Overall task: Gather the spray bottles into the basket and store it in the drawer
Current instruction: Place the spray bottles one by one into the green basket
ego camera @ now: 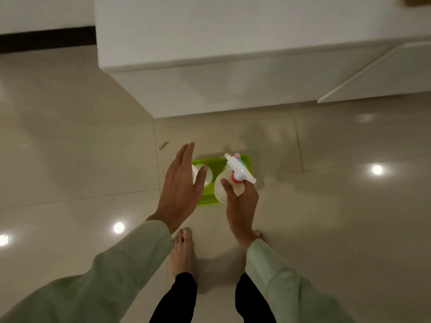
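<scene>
A bright green basket (246,160) sits on the tiled floor in front of my feet. My right hand (242,206) grips a clear spray bottle (229,186) with a white trigger head and red collar, held over the basket's right half. Another bottle (208,174) stands in the basket's left half, mostly hidden behind my left hand (182,187), which hovers flat above it with fingers spread, holding nothing. A further nozzle with a pink and blue tip (237,155) peeks out at the basket's far edge.
A white cabinet (210,31) rises just beyond the basket. Its white drawer front (384,75) stands out at the right. Glossy beige floor tiles (81,148) surround the basket, and my bare feet (180,250) stand close behind it.
</scene>
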The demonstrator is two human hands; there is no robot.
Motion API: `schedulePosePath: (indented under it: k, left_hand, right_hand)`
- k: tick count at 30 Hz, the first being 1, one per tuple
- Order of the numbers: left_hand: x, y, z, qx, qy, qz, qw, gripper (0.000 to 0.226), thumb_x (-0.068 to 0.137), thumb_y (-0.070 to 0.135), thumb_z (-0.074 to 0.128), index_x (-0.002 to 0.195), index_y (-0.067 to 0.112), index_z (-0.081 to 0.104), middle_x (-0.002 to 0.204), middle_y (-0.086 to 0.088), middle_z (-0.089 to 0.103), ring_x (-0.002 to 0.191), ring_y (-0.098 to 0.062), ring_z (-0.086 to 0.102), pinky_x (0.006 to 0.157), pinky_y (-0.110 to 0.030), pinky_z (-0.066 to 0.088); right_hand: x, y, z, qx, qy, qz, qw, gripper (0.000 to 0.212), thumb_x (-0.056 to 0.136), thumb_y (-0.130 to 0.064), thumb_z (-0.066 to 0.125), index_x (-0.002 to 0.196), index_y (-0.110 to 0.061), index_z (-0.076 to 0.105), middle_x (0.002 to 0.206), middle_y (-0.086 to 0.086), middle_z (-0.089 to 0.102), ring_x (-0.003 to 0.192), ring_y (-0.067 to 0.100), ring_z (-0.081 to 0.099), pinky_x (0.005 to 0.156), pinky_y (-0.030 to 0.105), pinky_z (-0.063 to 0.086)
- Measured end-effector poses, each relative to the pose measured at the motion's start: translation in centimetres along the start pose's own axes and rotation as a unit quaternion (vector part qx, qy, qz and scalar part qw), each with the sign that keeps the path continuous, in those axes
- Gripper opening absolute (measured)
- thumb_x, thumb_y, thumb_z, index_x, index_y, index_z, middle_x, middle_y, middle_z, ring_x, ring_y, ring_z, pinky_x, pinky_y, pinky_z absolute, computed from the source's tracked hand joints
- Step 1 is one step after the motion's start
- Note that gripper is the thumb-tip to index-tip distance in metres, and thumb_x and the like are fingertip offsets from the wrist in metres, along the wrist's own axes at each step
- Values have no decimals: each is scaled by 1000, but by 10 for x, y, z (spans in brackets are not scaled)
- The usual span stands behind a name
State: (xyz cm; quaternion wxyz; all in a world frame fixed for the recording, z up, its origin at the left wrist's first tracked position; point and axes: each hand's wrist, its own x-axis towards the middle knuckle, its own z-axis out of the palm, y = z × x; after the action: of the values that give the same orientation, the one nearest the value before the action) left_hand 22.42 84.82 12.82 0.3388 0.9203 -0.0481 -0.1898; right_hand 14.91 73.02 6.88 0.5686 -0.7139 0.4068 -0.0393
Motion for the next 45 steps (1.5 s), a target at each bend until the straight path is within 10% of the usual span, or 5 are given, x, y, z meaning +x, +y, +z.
schedulePosePath:
  k: [5,22,29,39,45]
  left_hand:
    - [5,-57,37,15,-7,2,1000,60,99,27,50,152,13,25,158,-5,30,145,-20,30,115,-28,23]
    - [15,-106,100,-90,55,-33,994,84,94,37,58,155,24,2,163,0,16,147,-14,23,110,-28,26]
    - [22,-92,111,-84,75,-150,982,67,87,38,65,142,14,36,130,-7,60,118,-30,57,93,-42,48]
    - [30,-94,110,0,89,-110,990,30,91,13,51,120,3,51,91,-21,67,75,-42,60,62,-42,47]
    - [25,-100,113,-5,76,-99,992,36,91,18,55,125,9,49,81,-11,69,70,-35,65,58,-37,47]
  right_hand:
    - [11,64,42,15,51,-42,998,45,79,-14,84,105,-44,63,96,-31,68,97,-10,62,89,10,45]
    - [21,157,70,-182,39,-95,978,48,89,-26,77,128,-1,63,127,17,65,120,35,59,98,44,51]
    - [19,152,25,-111,-63,-49,991,96,72,-44,87,151,-17,39,150,3,48,138,23,47,111,44,44]
    - [47,102,-19,-170,105,-196,960,33,99,-30,61,125,-11,53,116,5,55,101,24,57,81,41,51]
    - [52,85,10,-337,-86,-162,923,52,88,-50,67,126,-16,59,113,5,66,105,28,62,81,36,49]
